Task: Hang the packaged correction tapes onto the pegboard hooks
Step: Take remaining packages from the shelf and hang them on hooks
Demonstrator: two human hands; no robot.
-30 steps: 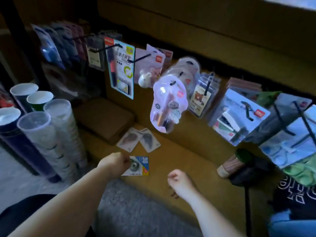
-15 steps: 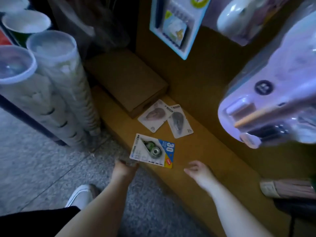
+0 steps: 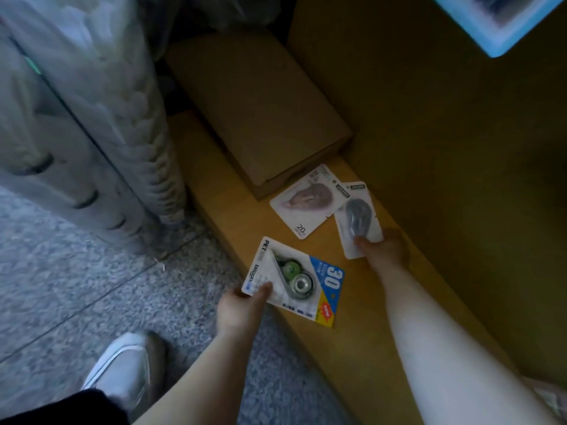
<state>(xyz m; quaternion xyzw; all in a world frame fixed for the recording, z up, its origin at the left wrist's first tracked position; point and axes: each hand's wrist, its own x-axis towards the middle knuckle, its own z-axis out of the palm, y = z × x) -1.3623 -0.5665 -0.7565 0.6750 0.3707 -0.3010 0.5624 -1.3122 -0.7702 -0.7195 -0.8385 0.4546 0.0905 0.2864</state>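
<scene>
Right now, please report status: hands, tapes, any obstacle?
Left hand pinches blue 30 pack corner. Right hand pinches grey tape pack. Pink tape pack lies on shelf, unheld. Cardboard box behind, clear of hands.

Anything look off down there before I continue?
Nothing damaged. The pink pack and grey pack lie askew on the shelf, corners meeting; the right hand grips the grey one, the left hand pinches a corner of the 30 pack.

The left hand (image 3: 237, 311) and right hand (image 3: 385, 253) are bare, as are the forearms. Footwear: a white low shoe (image 3: 122, 372). Dark trouser leg (image 3: 61, 409). Light patterned fabric (image 3: 549, 400) borders the right arm.
</scene>
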